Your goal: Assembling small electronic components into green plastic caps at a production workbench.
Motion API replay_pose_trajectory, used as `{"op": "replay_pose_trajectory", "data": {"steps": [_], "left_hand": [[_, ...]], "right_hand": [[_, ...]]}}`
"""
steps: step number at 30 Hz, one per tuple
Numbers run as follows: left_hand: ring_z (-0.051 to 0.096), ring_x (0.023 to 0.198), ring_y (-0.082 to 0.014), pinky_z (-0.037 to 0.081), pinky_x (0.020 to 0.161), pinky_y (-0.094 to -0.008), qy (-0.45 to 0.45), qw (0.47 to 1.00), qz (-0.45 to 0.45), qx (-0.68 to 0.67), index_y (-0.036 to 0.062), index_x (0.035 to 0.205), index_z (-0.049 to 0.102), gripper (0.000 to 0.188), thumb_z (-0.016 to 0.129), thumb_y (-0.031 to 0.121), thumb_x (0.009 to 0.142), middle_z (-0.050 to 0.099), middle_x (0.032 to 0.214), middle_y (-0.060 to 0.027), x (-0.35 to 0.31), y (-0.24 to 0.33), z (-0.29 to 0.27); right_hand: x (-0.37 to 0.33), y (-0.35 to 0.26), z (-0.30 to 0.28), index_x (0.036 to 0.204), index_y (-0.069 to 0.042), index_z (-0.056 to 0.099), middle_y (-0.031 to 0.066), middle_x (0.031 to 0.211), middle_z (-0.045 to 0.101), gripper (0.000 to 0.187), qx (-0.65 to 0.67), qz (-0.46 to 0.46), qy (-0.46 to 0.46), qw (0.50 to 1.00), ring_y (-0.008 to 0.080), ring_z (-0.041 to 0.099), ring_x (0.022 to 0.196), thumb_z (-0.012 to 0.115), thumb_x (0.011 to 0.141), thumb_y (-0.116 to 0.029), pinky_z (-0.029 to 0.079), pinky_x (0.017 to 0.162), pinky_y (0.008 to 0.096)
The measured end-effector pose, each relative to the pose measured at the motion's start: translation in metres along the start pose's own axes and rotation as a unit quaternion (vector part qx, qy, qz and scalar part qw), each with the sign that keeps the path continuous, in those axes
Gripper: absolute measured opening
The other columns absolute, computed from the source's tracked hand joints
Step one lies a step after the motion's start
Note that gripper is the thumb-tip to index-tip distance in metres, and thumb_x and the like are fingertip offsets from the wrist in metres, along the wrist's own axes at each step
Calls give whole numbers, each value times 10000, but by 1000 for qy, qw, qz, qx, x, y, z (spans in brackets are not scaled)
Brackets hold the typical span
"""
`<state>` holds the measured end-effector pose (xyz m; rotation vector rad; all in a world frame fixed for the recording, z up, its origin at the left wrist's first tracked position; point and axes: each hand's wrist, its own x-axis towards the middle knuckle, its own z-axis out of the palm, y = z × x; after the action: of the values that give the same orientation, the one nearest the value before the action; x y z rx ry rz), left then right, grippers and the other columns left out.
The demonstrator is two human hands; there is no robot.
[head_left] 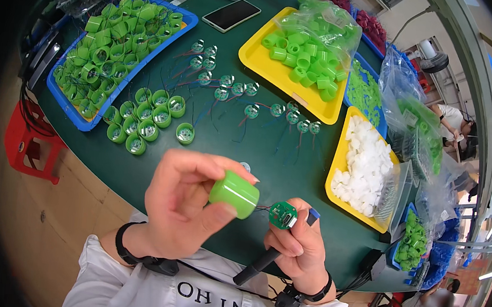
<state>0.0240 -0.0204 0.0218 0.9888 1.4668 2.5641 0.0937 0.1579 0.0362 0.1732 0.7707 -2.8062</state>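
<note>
left hand: the left hand (178,203), at the centre of the frame, grasps a green cup between thumb and fingers.
green cup: the green cup (234,194) lies tilted on its side in the grip, just right of the frame's centre line at its left edge, above the worktop.
right hand: the right hand (299,246), lower middle of the frame, grasps a round circuit board and a black tool together.
round circuit board: the round circuit board (282,215) faces the camera, just right of the green cup; thin wires (262,207) run between the two.
black tool: the black tool (259,266) slants down toward the lower middle of the frame; a blue end shows by the fingers.
worktop: the dark green worktop (291,169) fills the middle of the frame.
loose boards: small wired boards (221,93) lie scattered in the upper middle.
filled cups: a cluster of green cups with boards inside (146,131) stands left of centre, one single cup (185,133) just beside it.
blue tray: at upper left, the blue tray (190,23) is heaped with green cups and wires.
yellow trays: the upper one (255,52) bears plain green cups (302,59); the right-hand one (369,221) bears white pieces (362,166).
phone: a dark phone (232,15) lies at top centre.
</note>
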Motion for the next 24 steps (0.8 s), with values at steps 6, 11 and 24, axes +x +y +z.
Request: {"op": "replay_pose_trajectory", "data": {"steps": [6,11,24], "left_hand": [[556,887,-212,471,755,-309,-13,997,27,66,45,1095,325,350,580,91,859,520,1071,-266,-2,-5,5],[551,887,-213,474,750,-312,-66,991,51,100,44,1127,322,401,604,82,843,514,1074,-282,-1,-6,1],[581,879,-255,439,730,-314,-40,994,48,85,62,1168,350,499,677,136,798,567,1056,-248,-4,-6,8]], "right_hand": [[-2,-2,3,1005,2,591,93,832,612,190,-40,-4,33,999,71,397,446,595,865,-125,269,416,207],[0,0,1,997,9,588,100,832,612,185,-51,-5,27,998,76,411,456,606,855,-107,279,418,208],[-2,5,12,963,48,573,146,880,608,170,-159,-94,37,982,72,417,452,606,846,-70,309,415,192]]}}
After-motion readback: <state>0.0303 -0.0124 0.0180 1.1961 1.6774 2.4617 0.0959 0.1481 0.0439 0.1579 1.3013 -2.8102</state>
